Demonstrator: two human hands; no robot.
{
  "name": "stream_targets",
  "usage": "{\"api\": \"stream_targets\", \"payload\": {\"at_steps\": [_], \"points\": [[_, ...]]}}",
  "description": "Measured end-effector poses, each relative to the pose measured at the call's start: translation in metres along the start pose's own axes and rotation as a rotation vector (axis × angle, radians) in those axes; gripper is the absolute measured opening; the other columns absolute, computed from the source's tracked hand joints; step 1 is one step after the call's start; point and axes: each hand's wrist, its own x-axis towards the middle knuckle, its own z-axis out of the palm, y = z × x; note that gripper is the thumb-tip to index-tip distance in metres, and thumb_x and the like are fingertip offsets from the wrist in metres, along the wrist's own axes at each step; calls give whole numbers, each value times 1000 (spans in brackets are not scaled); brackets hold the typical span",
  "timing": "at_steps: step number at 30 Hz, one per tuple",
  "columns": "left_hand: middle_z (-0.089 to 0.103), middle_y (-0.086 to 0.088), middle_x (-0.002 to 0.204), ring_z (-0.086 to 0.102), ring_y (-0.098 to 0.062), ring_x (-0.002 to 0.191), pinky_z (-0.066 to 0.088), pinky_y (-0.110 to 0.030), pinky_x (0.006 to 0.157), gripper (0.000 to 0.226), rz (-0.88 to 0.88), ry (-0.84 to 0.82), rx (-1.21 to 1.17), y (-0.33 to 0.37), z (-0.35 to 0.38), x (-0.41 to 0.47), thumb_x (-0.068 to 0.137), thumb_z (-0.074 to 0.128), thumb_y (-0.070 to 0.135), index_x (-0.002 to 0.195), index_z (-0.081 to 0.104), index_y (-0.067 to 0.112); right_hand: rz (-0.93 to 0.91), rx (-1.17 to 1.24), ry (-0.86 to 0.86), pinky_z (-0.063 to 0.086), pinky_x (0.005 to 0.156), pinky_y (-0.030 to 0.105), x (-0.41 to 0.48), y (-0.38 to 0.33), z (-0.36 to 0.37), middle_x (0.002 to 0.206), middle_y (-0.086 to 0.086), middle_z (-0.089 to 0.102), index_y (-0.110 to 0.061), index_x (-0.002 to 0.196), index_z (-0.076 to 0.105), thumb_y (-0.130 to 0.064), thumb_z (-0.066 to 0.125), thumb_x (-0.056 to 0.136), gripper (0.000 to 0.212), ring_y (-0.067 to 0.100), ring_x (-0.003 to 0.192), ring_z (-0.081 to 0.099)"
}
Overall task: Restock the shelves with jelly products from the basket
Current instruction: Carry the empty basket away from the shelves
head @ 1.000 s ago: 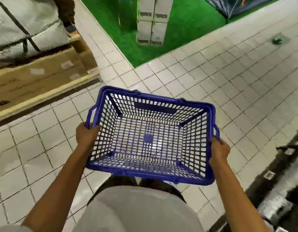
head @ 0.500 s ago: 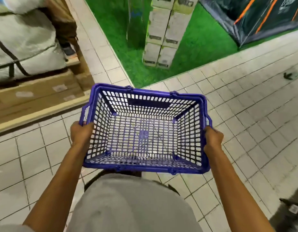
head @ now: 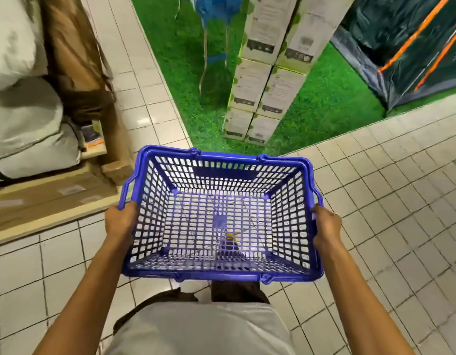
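Left hand [head: 120, 221] curling over left rim of basket [head: 227, 156], centre frame. We are holding it between both hands, long axis running left-right, each hand equally near; no jelly showing inside. Right hand [head: 326, 224] clamping right rim.

One blue basket [head: 221, 157], six stacked cartons [head: 250, 83], one tent [head: 401, 47] and two hands, left hand [head: 120, 221] and right hand [head: 326, 224], are showing.

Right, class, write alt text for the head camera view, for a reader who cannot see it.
A person's left hand and right hand grip the sides of an empty blue basket, held over a pale tiled floor. Ahead, stacked boxes stand on green artificial grass, with a dark tent to the right.
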Motion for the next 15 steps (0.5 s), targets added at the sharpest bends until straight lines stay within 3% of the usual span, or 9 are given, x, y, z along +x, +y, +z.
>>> {"api": "stream_targets", "payload": {"at_steps": [3, 6, 8, 11, 15], "points": [[67, -25, 100, 65, -37, 88, 54, -50, 82, 35, -37, 48, 3, 31, 36, 15, 84, 61, 23, 109, 61, -2, -9, -49, -21, 60, 75, 47, 47, -47, 34, 87, 16, 70, -5, 104, 62, -14, 58, 89, 18, 33, 75, 69], [66, -22, 94, 63, -33, 84, 53, -47, 78, 34, -52, 94, -46, 62, 68, 28, 84, 60, 21, 107, 63, -4, -35, -46, -50, 56, 65, 37, 91, -96, 74, 74, 9, 64, -9, 88, 63, -9, 60, 87, 4, 25, 61, 61], [65, -21, 93, 63, -32, 84, 53, -46, 78, 33, -73, 127, -81, 85, 88, 42, 83, 62, 22, 104, 63, -3, -74, -64, -80, 48, 59, 33, 119, -130, 106, 67, 7, 58, -13, 74, 60, -9, 60, 87, 14, 22, 58, 53], [66, -18, 89, 62, -29, 78, 54, -47, 77, 38, -95, 165, -124, 109, 107, 60, 70, 63, 31, 95, 63, 2, -105, -151, -119, 43, 54, 34, 151, -167, 150, 64, 7, 54, -13, 69, 57, -7, 59, 86, 18, 21, 58, 50], [70, -20, 92, 66, -33, 76, 56, -46, 75, 49, -140, 198, -169, 129, 131, 105, 65, 59, 35, 99, 63, 0, -106, -234, -188, 41, 65, 41, 197, -205, 224, 67, 10, 53, -12, 67, 55, -12, 62, 84, 19, 24, 65, 48]]}}
